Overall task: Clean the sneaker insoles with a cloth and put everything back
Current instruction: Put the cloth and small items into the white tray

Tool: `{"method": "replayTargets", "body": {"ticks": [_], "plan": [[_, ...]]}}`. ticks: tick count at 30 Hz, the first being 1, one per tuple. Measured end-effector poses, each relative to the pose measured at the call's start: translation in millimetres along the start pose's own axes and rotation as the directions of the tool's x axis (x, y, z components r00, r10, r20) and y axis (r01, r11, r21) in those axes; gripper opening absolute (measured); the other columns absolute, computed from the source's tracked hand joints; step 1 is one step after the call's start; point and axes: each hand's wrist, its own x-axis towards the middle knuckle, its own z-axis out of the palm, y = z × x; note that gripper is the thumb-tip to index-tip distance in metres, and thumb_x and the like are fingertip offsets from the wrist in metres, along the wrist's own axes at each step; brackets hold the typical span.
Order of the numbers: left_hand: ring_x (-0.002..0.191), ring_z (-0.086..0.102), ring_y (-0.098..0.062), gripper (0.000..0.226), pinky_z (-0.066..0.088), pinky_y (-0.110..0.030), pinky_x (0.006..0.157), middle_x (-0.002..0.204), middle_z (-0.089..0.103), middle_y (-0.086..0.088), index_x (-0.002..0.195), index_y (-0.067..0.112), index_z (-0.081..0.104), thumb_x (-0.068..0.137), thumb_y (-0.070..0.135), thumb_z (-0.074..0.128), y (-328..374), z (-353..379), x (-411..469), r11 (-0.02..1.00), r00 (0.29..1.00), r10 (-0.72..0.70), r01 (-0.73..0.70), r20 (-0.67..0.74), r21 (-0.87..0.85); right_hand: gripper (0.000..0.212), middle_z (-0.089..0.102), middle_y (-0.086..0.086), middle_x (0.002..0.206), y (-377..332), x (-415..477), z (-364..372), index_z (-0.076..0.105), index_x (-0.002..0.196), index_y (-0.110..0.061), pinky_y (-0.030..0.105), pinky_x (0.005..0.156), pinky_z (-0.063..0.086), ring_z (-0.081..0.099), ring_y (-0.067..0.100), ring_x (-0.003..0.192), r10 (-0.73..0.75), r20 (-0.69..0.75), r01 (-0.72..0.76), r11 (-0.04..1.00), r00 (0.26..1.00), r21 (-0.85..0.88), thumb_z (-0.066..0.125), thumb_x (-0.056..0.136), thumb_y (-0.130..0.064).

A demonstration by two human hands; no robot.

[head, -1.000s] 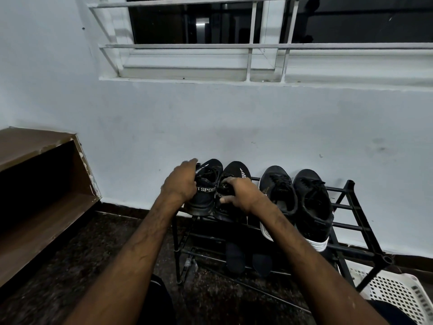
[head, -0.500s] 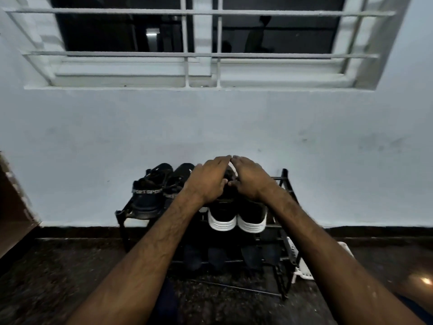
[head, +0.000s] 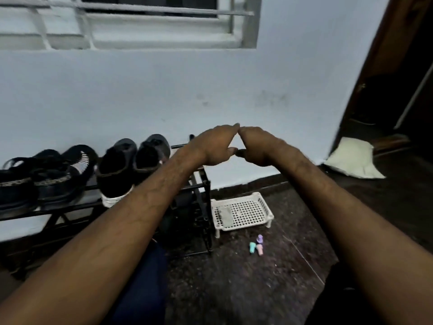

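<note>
Sneakers of black fabric with white heels (head: 117, 165) sit heel-out on the black metal rack (head: 205, 202), at eight o'clock from both released, empty grips, the left hand (head: 214, 146) nearer, fingertips touching the right hand (head: 256, 148).

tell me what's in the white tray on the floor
A flat grey object lies at the left of the white tray; the rest is bare mesh. Nothing covers it; blur hides what it is.
</note>
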Motion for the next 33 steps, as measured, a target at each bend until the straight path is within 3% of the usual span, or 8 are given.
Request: {"method": "replayTargets", "body": {"ticks": [6,10,14,21,24,26,30,33], "plan": [[0.128,0.053,-0.022,0.069,0.037,-0.03,0.104,0.152,0.044,-0.009,0.153,0.011,0.031,0.096,0.035,0.062,26.2,-1.0,65.5,0.992,0.993,0.107,-0.102,0.059,-0.08,0.07,0.045,0.017,0.147,70.7,4.5,-14.0,0.03,0.149,-0.004,0.041,0.109,0.036,0.042,0.032,0.134,0.021,0.041,-0.02,0.999,0.999,-0.027,0.063,0.093,-0.031],[0.12,0.058,-0.02,0.062,0.042,-0.029,0.099,0.144,0.053,-0.002,0.151,0.018,0.035,0.096,0.029,0.062,17.0,62.1,81.3,0.955,0.991,0.13,-0.137,-0.044,-0.265,0.07,0.036,0.012,0.154,111.4,2.4,-1.1,0.026,0.152,-0.009,0.039,0.115,0.029,0.034,0.029,0.141,0.05,0.076,-0.045,0.996,0.996,-0.071,0.061,0.095,-0.031],[0.134,0.047,-0.027,0.063,0.038,-0.04,0.11,0.152,0.045,-0.005,0.153,0.018,0.031,0.097,0.028,0.058,8.6,195.2,79.2,0.967,0.991,0.116,-0.096,0.073,-0.236,0.063,0.038,0.009,0.154,149.0,-17.5,90.2,0.035,0.149,-0.01,0.026,0.112,0.024,0.035,0.024,0.141,0.115,0.116,-0.124,0.989,0.987,0.076,0.06,0.096,-0.031],[0.15,0.019,-0.023,0.066,0.024,-0.033,0.118,0.164,0.017,-0.009,0.157,0.01,0.015,0.099,0.016,0.046,-27.0,392.6,40.8,0.987,0.932,0.071,-0.014,0.356,-0.16,0.045,0.06,0.011,0.133,170.4,-59.3,335.9,0.058,0.13,-0.009,0.029,0.1,0.04,0.055,0.025,0.122,0.211,0.416,-0.368,0.864,0.885,0.343,0.065,0.093,-0.033],[0.151,0.014,-0.025,0.065,0.017,-0.032,0.12,0.165,0.012,-0.011,0.157,0.007,0.015,0.098,0.012,0.043,-39.9,441.5,33.6,0.989,0.947,0.064,-0.018,0.316,-0.144,0.044,0.061,0.009,0.127,168.5,-66.9,397.8,0.059,0.126,-0.009,0.029,0.098,0.038,0.056,0.025,0.12,0.234,0.361,-0.387,0.809,0.903,0.443,0.068,0.091,-0.033],[0.152,0.013,-0.026,0.066,0.015,-0.033,0.121,0.164,0.013,-0.013,0.157,0.006,0.015,0.097,0.009,0.043,-44.4,465.2,33.0,0.988,0.96,0.058,-0.015,0.275,-0.155,0.055,0.055,0.011,0.135,166.6,-69.8,429.5,0.054,0.133,-0.009,0.029,0.106,0.035,0.049,0.025,0.128,0.251,0.319,-0.387,0.774,0.914,0.501,0.069,0.088,-0.038],[0.151,0.013,-0.031,0.069,0.009,-0.035,0.122,0.163,0.013,-0.019,0.156,0.0,0.01,0.096,0.01,0.043,-46.3,484.9,26.5,0.99,0.941,0.072,-0.028,0.331,-0.138,0.088,0.034,0.012,0.153,150.5,-62.7,463.4,0.037,0.149,-0.016,0.038,0.118,0.021,0.028,0.028,0.143,0.304,0.303,-0.42,0.772,0.903,0.478,0.055,0.081,-0.07],[0.151,0.013,-0.031,0.072,0.01,-0.037,0.123,0.163,0.012,-0.019,0.156,0.0,0.007,0.094,0.008,0.044,-43.9,487.6,26.7,0.994,0.937,0.077,-0.046,0.342,-0.1,0.068,0.036,0.015,0.149,135.1,-65.2,480.8,0.04,0.146,-0.021,0.043,0.113,0.028,0.031,0.034,0.136,0.306,0.243,-0.373,0.874,0.92,0.311,0.05,0.091,-0.06]]}}
